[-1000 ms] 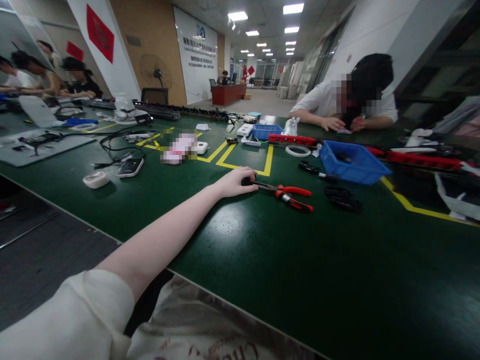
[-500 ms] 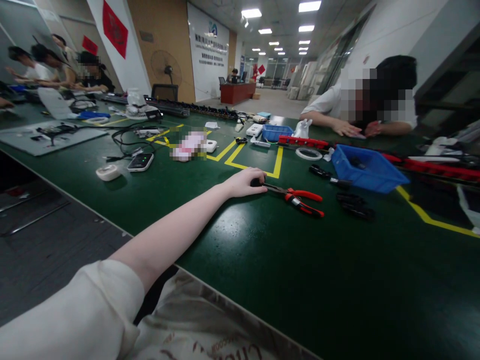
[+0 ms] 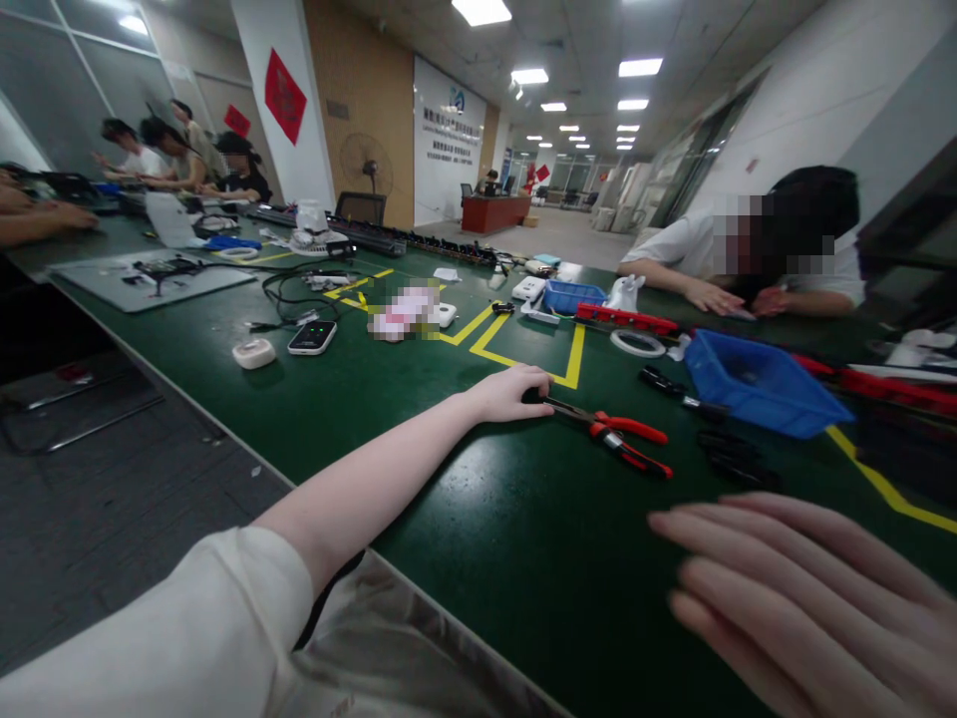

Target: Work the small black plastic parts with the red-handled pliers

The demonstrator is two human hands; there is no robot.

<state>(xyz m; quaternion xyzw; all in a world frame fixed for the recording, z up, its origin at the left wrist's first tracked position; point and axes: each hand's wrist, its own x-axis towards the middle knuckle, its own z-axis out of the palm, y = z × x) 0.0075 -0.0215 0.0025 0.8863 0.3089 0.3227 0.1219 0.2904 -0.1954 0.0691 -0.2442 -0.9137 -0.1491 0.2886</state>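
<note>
Pliers (image 3: pixel 607 431) on table (image 3: pixel 568 558), long axis slanting between hands! Left hand (image 3: pixel 512 393) curled round black piece (image 3: pixel 532 396) at pliers' nose; right hand (image 3: pixel 807 598) outstretched, seemingly empty, nearer pliers' red handles (image 3: pixel 635 429).

Pliers (image 3: pixel 604 431) red and black; table (image 3: pixel 515 568) dark green, tape (image 3: pixel 577 351) yellow; bin (image 3: pixel 770 394) blue; sleeve (image 3: pixel 201 618) cream

Green table (image 3: pixel 515 538) (striped yellow) carrying pliers (image 3: pixel 604 429) and a blue bin (image 3: pixel 782 404).

Head-worn view, close, looking forward and down over green table (image 3: pixel 478 543).
</note>
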